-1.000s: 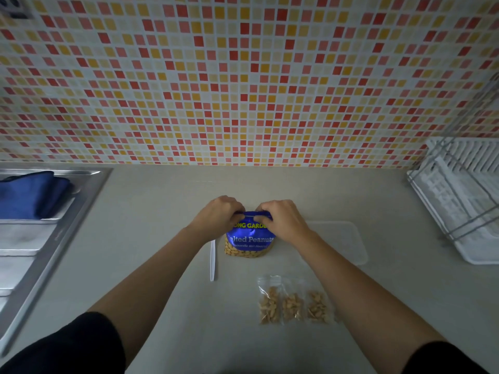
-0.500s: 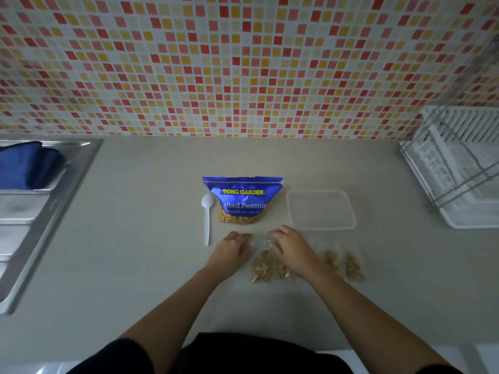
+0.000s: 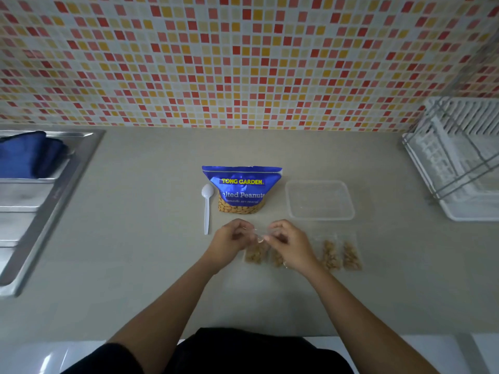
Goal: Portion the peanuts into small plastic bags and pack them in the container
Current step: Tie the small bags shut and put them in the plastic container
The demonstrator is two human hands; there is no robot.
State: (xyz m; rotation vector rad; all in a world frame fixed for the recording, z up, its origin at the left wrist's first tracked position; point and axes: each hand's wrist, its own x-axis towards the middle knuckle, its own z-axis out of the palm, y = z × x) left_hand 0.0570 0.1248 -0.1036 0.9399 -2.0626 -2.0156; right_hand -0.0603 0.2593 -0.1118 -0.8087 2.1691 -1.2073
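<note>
Fingertips of both hands are pinching the clear top edge of one small plastic bag (image 3: 256, 253), the left hand (image 3: 231, 242) at its left corner and the right hand (image 3: 290, 244) at its right, so each grip is closing on the same thin strip of film between them. Peanuts are sitting in the lower part of that bag, and whether the bag is resting on the tabletop (image 3: 140, 252) or hanging just above it cannot be told. A second filled bag (image 3: 276, 259) is showing partly under the right hand. Two more filled bags (image 3: 340, 255) are lying flat side by side just to the right of the right hand. Beyond the hands, the blue peanut pouch (image 3: 241, 188) is standing upright with its top closed. A white plastic spoon (image 3: 207, 209) is lying just left of the pouch, bowl pointing away from the person. The clear rectangular container (image 3: 348, 209) is sitting just right of the pouch with nothing inside it. Farther out, a steel sink (image 3: 54, 201) holding a blue cloth (image 3: 25, 155) is occupying the left edge, a white dish rack (image 3: 459, 163) is standing at the right edge, and a mosaic tile wall (image 3: 243, 58) is rising behind the tabletop.
</note>
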